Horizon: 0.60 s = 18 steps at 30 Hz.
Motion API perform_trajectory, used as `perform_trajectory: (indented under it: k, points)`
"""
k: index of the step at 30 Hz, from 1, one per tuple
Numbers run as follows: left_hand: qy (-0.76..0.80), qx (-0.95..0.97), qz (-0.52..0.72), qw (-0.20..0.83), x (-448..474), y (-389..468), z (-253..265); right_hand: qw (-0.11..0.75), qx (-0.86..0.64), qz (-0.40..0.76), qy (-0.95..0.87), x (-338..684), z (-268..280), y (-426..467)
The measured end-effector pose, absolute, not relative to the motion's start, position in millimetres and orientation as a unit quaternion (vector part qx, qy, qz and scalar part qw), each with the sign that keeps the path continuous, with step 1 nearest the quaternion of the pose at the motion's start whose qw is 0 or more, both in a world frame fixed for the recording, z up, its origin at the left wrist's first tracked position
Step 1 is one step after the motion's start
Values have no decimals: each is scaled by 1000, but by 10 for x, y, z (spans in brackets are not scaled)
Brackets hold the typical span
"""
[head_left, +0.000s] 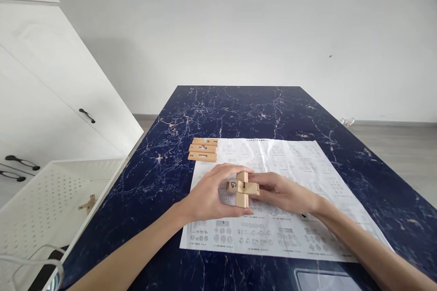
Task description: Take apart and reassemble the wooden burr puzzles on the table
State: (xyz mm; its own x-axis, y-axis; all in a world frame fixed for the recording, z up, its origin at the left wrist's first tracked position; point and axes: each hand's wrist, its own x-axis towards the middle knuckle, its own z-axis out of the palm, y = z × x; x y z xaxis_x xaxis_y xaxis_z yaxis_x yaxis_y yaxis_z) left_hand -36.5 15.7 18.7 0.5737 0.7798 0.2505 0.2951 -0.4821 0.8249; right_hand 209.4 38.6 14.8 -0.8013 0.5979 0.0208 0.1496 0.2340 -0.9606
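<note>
- We saw both hands together above the tabletop (232, 109), clamped on one interlocked wooden block (241, 187) made of crossing bars.
- The block was over the printed sheet (239, 152), nearer the sheet's left edge than its right, one bar end bearing a dark mark like a 6.
- The left hand (206, 193) gripped it from the left, fingers across its top and thumb beneath.
- The right hand (288, 193) held it from the right; we could not tell exactly where its fingertips pressed, since the block hid part of them.
- The sheet lay creased, covered in small diagrams, well apart from the tabletop's far edge.
- At the sheet's far left corner we found three slotted wooden plates (210, 149) in a row, partly on the paper and partly on the tabletop.
- Along the tabletop's near side, beyond the sheet, we noticed a pale flat item (324, 280), cut off by the view.
- Past the tabletop's left edge was a white perforated basket (44, 209) with a small wooden cross (89, 204) inside, and a pale cable (30, 260) by its near end.
- Behind the basket we saw a white cabinet (44, 72) with dark handles.
</note>
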Motion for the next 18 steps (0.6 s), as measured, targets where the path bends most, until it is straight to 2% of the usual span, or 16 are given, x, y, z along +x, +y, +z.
perform_trajectory:
  k: [6,18]
  points:
    - [335,812,280,387,-385,136,188,170,-261,612,-727,2123,109,394]
    - [325,830,315,326,-375,139,193,223,-284,575,-734,2048,48,351]
